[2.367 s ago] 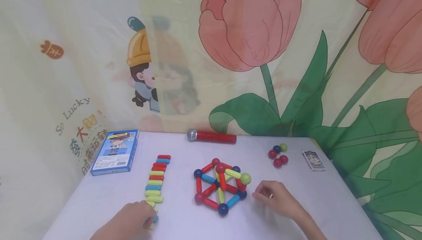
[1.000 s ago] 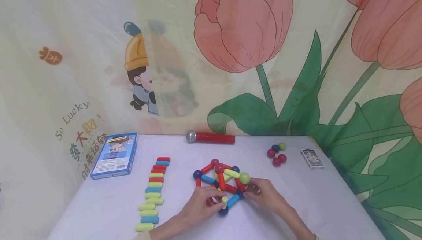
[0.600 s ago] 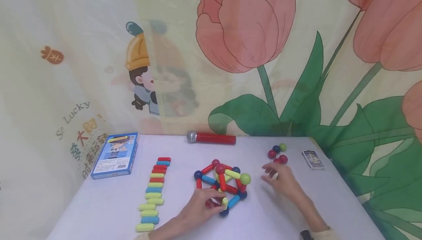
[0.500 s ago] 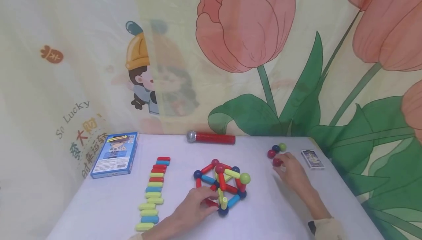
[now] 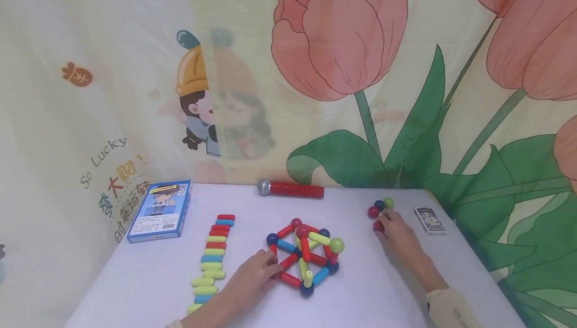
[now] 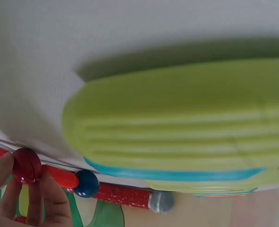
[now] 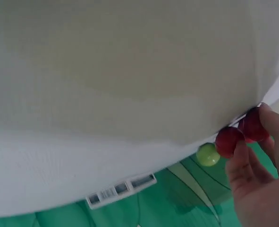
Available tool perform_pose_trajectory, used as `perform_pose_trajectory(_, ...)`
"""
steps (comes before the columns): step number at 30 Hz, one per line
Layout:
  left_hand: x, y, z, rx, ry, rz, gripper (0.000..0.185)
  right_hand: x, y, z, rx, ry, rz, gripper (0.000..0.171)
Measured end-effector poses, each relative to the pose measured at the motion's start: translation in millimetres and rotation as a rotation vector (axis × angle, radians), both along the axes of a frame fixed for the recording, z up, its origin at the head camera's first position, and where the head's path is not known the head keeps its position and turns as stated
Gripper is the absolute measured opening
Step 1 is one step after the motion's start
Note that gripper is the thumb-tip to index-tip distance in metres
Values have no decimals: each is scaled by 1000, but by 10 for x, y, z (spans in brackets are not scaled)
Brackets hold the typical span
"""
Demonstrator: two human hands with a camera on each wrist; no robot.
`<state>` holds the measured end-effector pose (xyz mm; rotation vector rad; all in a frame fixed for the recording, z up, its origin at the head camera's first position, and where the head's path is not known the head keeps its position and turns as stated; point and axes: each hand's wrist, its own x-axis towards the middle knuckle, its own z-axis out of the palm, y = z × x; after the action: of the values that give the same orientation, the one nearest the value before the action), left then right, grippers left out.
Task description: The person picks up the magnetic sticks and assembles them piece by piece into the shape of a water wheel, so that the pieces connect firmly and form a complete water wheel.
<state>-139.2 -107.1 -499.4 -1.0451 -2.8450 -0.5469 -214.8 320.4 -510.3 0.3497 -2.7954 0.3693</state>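
Observation:
A frame of magnetic rods [image 5: 305,250] and balls stands mid-table, with a yellow-green rod [image 5: 308,279] standing up from its front dark blue ball [image 5: 307,289]. My left hand [image 5: 252,277] is at the frame's left corner. Its thumb and fingers pinch a red ball [image 6: 27,165] there, which the hand hides in the head view. At the back right, my right hand [image 5: 402,234] pinches a red ball [image 5: 377,226] between thumb and fingers. Close by lie another red ball [image 5: 373,212], a dark blue ball [image 5: 379,205] and a green ball [image 5: 389,202].
Loose red, blue and yellow-green rods [image 5: 213,259] form a column on the left, partly under my left forearm. A blue box [image 5: 160,213] lies at the back left, a red microphone [image 5: 293,190] along the back edge. A small card box [image 5: 430,219] sits far right.
My left hand took a yellow-green rod from the column, stood it on the front blue ball, let go and moved left. The right hand went from the frame to the loose balls.

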Motion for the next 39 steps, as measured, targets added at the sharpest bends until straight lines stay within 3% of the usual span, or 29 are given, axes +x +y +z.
perform_pose_trajectory(4,16,-1,14,5,-28,9,37,60,-63,100,-86,39,-21,41)
perform_pose_trajectory(7,17,1,10,5,-33,5,35,234,-262,376,-213,107,-3,43)
perform_pose_trajectory(10,27,1,14,7,-43,9,36,479,-598,671,-332,218,144,43)
perform_pose_trajectory(13,33,1,27,15,-75,27,38,700,-929,827,-433,184,339,44)
perform_pose_trajectory(17,24,5,34,21,-87,34,39,889,-1245,814,-489,-40,477,42)
perform_pose_trajectory(19,19,7,33,23,-87,34,39,938,-1342,770,-479,-145,483,39)
perform_pose_trajectory(22,24,4,28,27,-91,33,40,973,-1430,699,-441,-228,466,37)
perform_pose_trajectory(31,24,-8,39,17,-65,15,37,971,-1510,570,-344,-211,427,41)
perform_pose_trajectory(39,27,-3,25,8,-91,26,37,986,-1451,577,-366,-190,403,45)
